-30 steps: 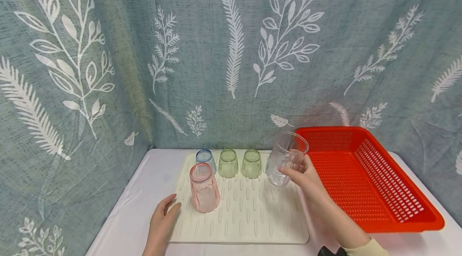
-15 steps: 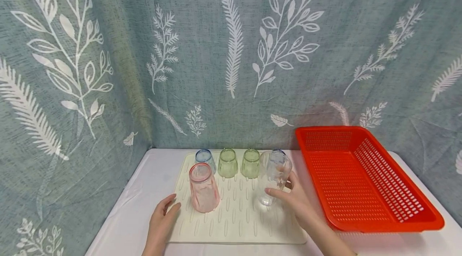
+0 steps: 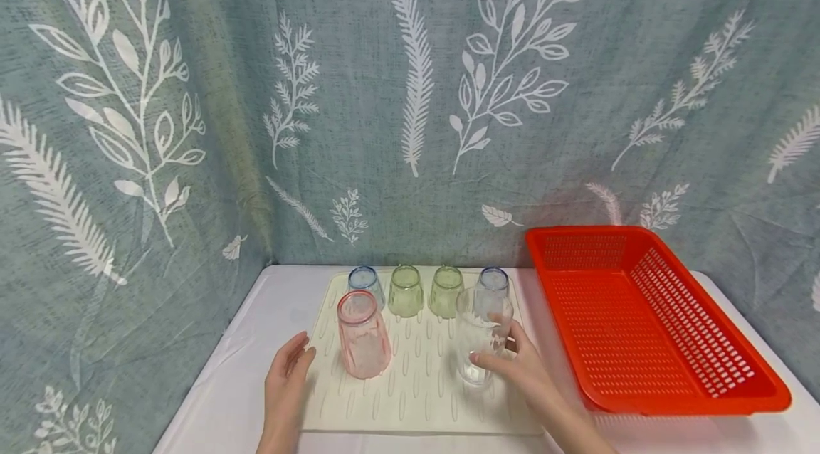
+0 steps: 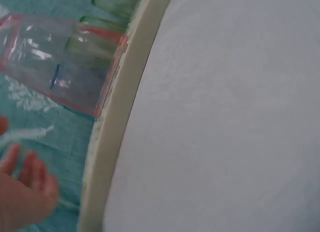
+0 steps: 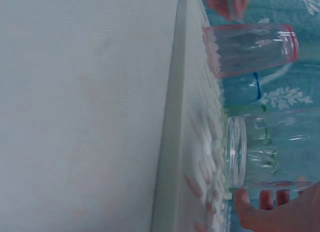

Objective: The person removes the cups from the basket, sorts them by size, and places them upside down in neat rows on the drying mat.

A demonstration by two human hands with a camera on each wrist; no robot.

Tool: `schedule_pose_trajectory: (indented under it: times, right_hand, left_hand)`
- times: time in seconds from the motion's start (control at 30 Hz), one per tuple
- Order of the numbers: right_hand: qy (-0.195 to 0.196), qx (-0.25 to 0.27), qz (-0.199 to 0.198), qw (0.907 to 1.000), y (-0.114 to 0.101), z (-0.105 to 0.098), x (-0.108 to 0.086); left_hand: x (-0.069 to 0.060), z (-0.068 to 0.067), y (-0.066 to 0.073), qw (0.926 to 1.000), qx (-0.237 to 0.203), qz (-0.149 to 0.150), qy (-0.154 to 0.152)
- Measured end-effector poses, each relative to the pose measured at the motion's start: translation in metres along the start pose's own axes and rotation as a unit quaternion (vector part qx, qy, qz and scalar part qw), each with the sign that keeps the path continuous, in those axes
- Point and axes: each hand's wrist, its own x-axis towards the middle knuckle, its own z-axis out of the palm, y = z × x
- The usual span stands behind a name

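Note:
My right hand (image 3: 522, 368) grips a tall clear drinking glass (image 3: 472, 340) from its right side, over the right part of the cream ribbed mat (image 3: 416, 408). In the right wrist view the clear glass (image 5: 280, 147) has its thick base by the mat surface; whether they touch I cannot tell. Its mouth faces up. Loosely curved and holding nothing, my left hand (image 3: 286, 383) is at the mat's left edge. Beside it, apart from the fingers, a pink glass (image 3: 364, 344) stands with its narrower end up.
Along the mat's back edge stand a blue glass (image 3: 365, 287), two green glasses (image 3: 406, 294) and another blue glass (image 3: 493, 280), partly behind the clear one. A red perforated basket (image 3: 666, 405) lies to the right. A patterned curtain (image 3: 359, 119) hangs behind the white table (image 3: 250, 351).
My right hand has brought the clear glass left, down and toward me, from beside the basket to over the mat. The right-hand blue glass now shows. My left hand has barely shifted.

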Motion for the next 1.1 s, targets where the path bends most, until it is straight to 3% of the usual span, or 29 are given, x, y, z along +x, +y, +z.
schedule_pose_trajectory:
  times: [0.07,0.17,0.27,0.37,0.53,0.67,0.77,0.97,1.1]
  right_hand:
    - [-0.002,0.001,-0.003,1.0000,0.002,0.000,-0.001]
    - [-0.004,0.007,-0.004,1.0000,0.004,0.000,-0.003]
    - [-0.004,0.012,-0.004,0.9999,0.005,0.001,-0.004]
    - [-0.005,0.009,-0.004,0.9999,0.005,0.001,-0.006]
    - [-0.021,0.014,-0.006,0.9996,0.006,0.001,-0.010]
    - [-0.030,0.009,-0.024,0.9992,0.006,0.001,-0.011]
    - [-0.027,-0.028,-0.050,0.9980,0.006,0.000,-0.010]
    - [-0.031,-0.084,-0.095,0.9914,0.005,0.000,-0.010]
    - [-0.033,-0.133,-0.129,0.9822,0.005,0.000,-0.010]
  left_hand:
    - [-0.005,0.004,0.006,0.9980,-0.046,0.029,0.030]
    - [-0.015,0.011,0.015,0.9874,-0.106,0.106,0.051]
    - [-0.029,0.020,0.024,0.9765,-0.129,0.172,0.018]
    - [-0.042,0.032,0.030,0.9701,-0.127,0.201,-0.048]
    - [-0.055,0.052,0.034,0.9577,-0.110,0.207,-0.166]
    - [-0.059,0.065,0.037,0.9506,-0.090,0.183,-0.234]
    - [-0.061,0.072,0.039,0.9497,-0.080,0.159,-0.258]
    - [-0.063,0.082,0.043,0.9504,-0.069,0.128,-0.275]
    - [-0.064,0.088,0.044,0.9461,-0.051,0.129,-0.292]
